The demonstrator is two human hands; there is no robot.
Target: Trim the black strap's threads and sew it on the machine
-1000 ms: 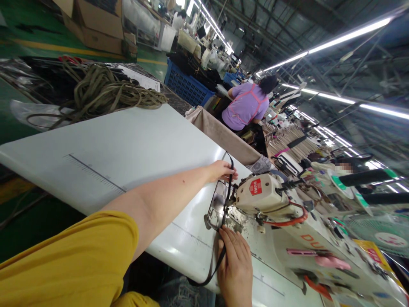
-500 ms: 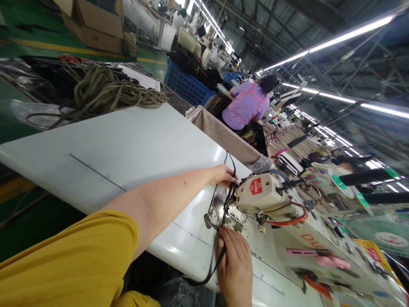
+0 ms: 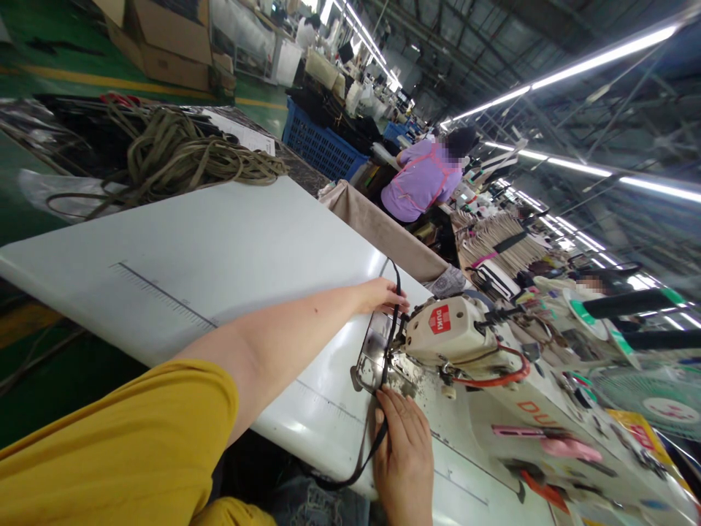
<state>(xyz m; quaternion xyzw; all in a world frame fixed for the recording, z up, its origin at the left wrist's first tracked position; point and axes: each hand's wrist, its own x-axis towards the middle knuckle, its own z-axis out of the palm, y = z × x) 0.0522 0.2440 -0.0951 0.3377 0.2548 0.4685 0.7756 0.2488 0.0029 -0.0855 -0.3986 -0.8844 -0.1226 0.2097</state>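
Observation:
A narrow black strap [image 3: 391,343] runs under the needle area of a white sewing machine [image 3: 438,329] and across its metal plate. Beyond the needle, my left hand [image 3: 380,294] has its fingers around the strap, close beside the machine head. On the near side my right hand [image 3: 404,446] lies low on the machine bed, the strap passing between its thumb and fingers. From there the strap droops over the table's front edge toward my lap. The stitching point is partly hidden by the machine head.
The white table [image 3: 246,234] bears printed rulers. A heap of olive cords [image 3: 186,153] lies at the far left, near a blue crate [image 3: 320,139]. A beige cloth bin [image 3: 383,230] borders the table's back edge. A co-worker in purple [image 3: 419,183] sits beyond it.
The fingers of my left hand have shifted slightly and spread a little, and the strap's far part has moved slightly. My right hand stays about where it was.

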